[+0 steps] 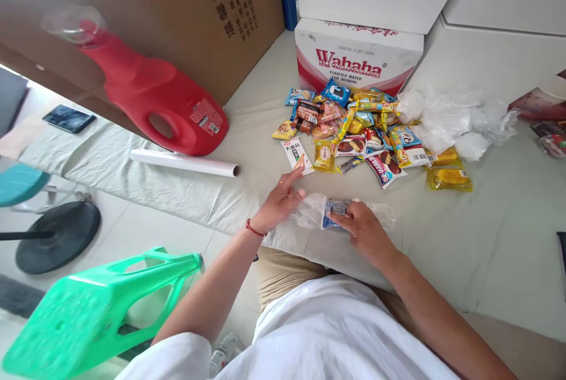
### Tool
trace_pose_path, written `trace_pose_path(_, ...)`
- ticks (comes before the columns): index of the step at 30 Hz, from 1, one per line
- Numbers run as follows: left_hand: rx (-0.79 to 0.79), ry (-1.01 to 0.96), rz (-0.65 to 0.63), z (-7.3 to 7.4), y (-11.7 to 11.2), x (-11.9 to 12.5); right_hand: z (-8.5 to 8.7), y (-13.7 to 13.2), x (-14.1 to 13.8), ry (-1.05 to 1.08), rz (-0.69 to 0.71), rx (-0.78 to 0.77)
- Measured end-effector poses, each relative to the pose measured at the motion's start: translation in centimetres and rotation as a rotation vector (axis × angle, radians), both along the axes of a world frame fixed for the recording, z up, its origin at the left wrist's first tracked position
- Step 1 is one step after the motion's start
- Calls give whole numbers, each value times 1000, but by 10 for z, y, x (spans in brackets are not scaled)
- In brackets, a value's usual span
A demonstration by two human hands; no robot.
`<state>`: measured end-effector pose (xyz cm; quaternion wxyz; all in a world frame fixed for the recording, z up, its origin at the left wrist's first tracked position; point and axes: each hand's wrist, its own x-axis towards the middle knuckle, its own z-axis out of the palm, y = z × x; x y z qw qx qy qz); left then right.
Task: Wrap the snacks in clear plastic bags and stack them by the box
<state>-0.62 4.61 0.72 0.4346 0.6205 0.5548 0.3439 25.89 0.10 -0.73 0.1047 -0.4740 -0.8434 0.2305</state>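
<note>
Near the front edge of the table, a blue snack packet (pixel 336 213) lies in a clear plastic bag (pixel 309 212). My right hand (pixel 366 229) is on that packet, index finger stretched along it and the other fingers curled at its right end. To the left is my left hand (pixel 278 202), slightly blurred, its fingers apart and holding nothing that I can see. Its fingertips reach up to the lower end of a white snack packet (pixel 295 153), and its lower fingers are close to the bag. Whether they touch is unclear.
Beyond my hands lies a pile of wrapped snacks (pixel 349 114), with crumpled clear bags (pixel 455 117) on its right. A Wahaha carton (pixel 358 55) stands behind. Leftward are a white roll (pixel 186 163), a red jug (pixel 154 91) and a large cardboard box (pixel 177 14). A green stool (pixel 66 321) is below.
</note>
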Motion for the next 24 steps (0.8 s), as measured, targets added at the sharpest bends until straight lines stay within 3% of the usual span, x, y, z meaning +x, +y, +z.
trace_pose_path(3,79,150,-301,3,5,8,-3,-1,1,-21,13,23)
trace_pose_path(6,63,163,-451,-2,12,3,-6,-2,3,0,7,28)
trace_pose_path(10,72,85,-428,-3,11,-21,-6,-1,3,42,-10,-18)
trace_pose_path(14,81,219,-409,3,-8,-50,-2,1,4,75,-7,-28)
trace_pose_path(16,72,284,-331,4,-20,-58,1,0,6,98,7,-13)
trace_pose_path(21,48,355,249,-7,-40,-41,11,-6,10,78,66,22)
trace_pose_path(24,26,452,290,-12,-43,-10,15,-10,11,36,86,23)
